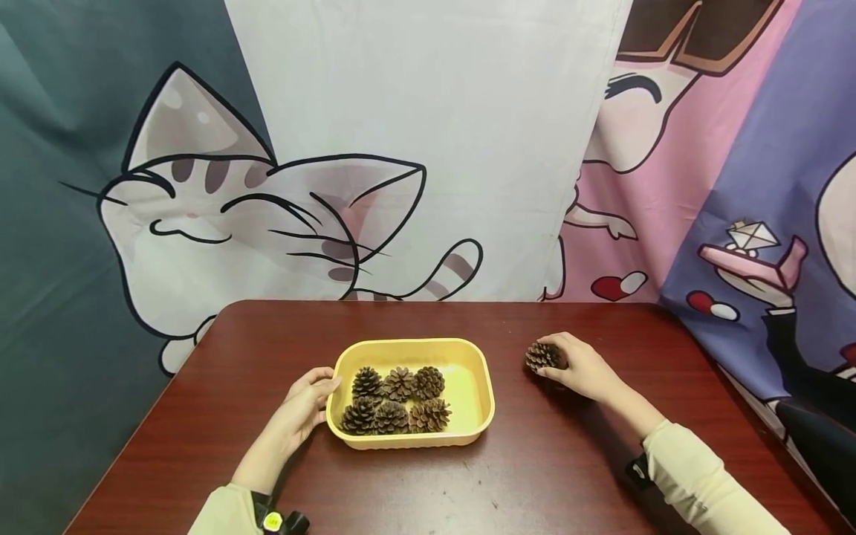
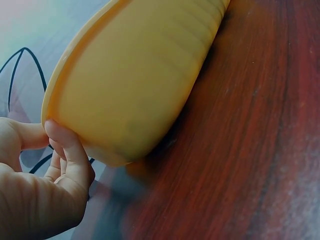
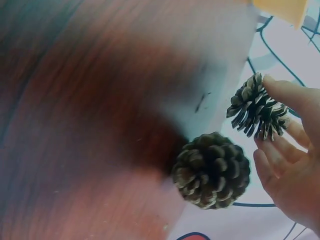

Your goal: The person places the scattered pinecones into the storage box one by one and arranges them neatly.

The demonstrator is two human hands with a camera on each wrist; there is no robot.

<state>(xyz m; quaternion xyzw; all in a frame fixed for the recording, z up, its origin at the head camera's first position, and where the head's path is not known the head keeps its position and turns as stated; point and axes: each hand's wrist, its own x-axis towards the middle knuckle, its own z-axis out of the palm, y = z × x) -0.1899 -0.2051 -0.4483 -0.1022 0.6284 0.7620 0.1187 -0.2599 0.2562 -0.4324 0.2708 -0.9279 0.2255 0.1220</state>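
My left hand (image 1: 302, 409) pinches the left rim of a yellow plastic basin (image 1: 417, 441) between thumb and fingers. The left wrist view shows that grip on the lip of the yellow side wall (image 2: 130, 85). Several brown pine cones (image 1: 399, 384) lie in two rows inside, toward the basin's left. Right of the basin, my right hand (image 1: 580, 365) holds a pine cone (image 3: 255, 107) between thumb and fingertips. A second pine cone (image 3: 211, 170) sits on the table beside that hand; in the head view the hand mostly hides it.
The dark red wooden table (image 1: 428, 490) carries everything. Behind it hangs a cloth backdrop (image 1: 428, 89) with a cartoon cat and other figures. A wrist camera (image 1: 284, 522) is strapped at the left cuff and another dark device (image 1: 640, 469) at the right.
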